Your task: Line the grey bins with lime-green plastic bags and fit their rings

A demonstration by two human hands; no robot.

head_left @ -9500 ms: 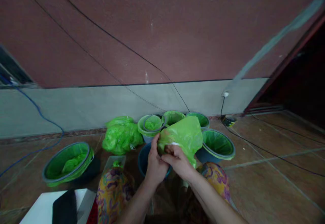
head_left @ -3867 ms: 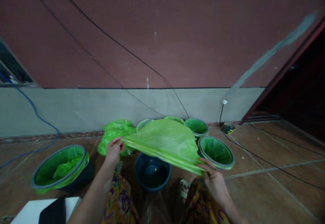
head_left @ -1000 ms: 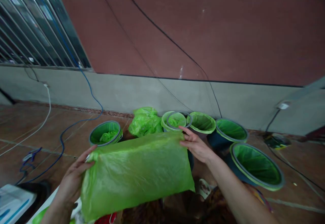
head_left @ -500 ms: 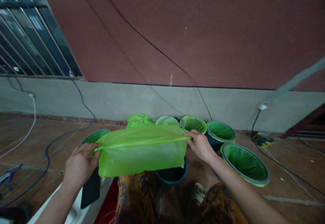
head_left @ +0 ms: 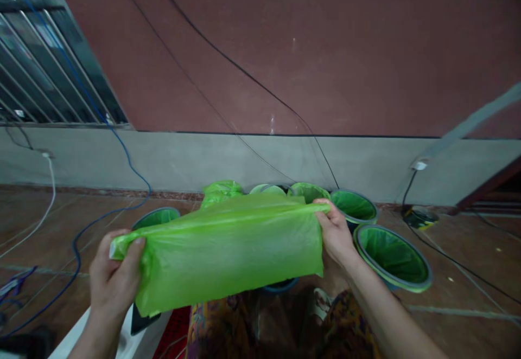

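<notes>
Stretching crosswise in front of me is a green bag, hung between two bare hands as I follow along from a distance. The left hand pinches one bunched end between thumb and curled fingers, a pale scrap showing at the tip. The right hand pinches the opposite end, thumb against forefinger, a little higher and farther out. I judge that two corner grips suit such limp film: the top edge runs fairly taut, while the rest simply hangs.

Below the bag, between the hands, a blue rim peeks out, the tub mostly hidden. Just beside the right hand sits a bin, its liner turned out over the lip with a grey ring on top (to clamp the film, I suspect). Another bin stands beyond that hand, near the wall. Past the left hand, a third bin is half covered by the bag. Beyond the bag lies a green heap at the wall's foot. Close under the left hand, a black slab rests on something white.
</notes>
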